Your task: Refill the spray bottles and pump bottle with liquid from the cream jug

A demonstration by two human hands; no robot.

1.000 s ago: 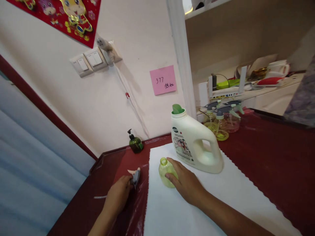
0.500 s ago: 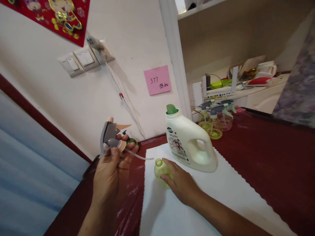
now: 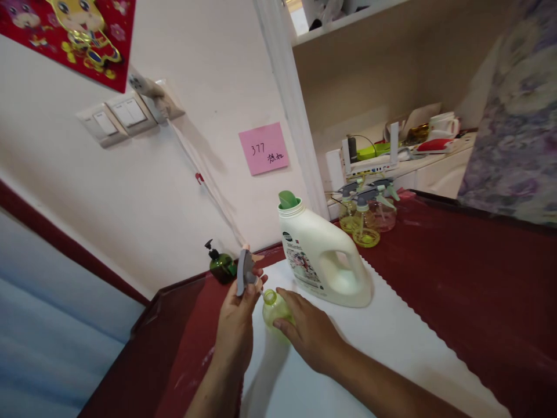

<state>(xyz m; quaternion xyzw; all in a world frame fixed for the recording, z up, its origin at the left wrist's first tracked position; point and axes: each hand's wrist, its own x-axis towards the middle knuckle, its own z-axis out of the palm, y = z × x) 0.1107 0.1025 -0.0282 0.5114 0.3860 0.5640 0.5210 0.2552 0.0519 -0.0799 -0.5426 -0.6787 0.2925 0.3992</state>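
My left hand (image 3: pixel 237 322) is closed around a grey spray trigger head (image 3: pixel 245 270) and holds it just above and left of the mouth of a small yellow-green bottle (image 3: pixel 273 307). That bottle stands on a white mat (image 3: pixel 391 337), and my right hand (image 3: pixel 307 332) wraps its side to steady it. The trigger's tube is hidden near the bottle mouth. A big white detergent jug (image 3: pixel 324 255) with a green cap stands right behind.
A dark green pump bottle (image 3: pixel 220 264) sits by the wall on the dark red table (image 3: pixel 470 273). Several small spray bottles (image 3: pixel 368 212) stand at the back. A person in flowered cloth (image 3: pixel 513 116) is at the right. Shelves with clutter lie beyond.
My left hand picked the trigger head up off the table, raised it, then brought it right and down to the small bottle's mouth. My right hand stayed on the bottle.
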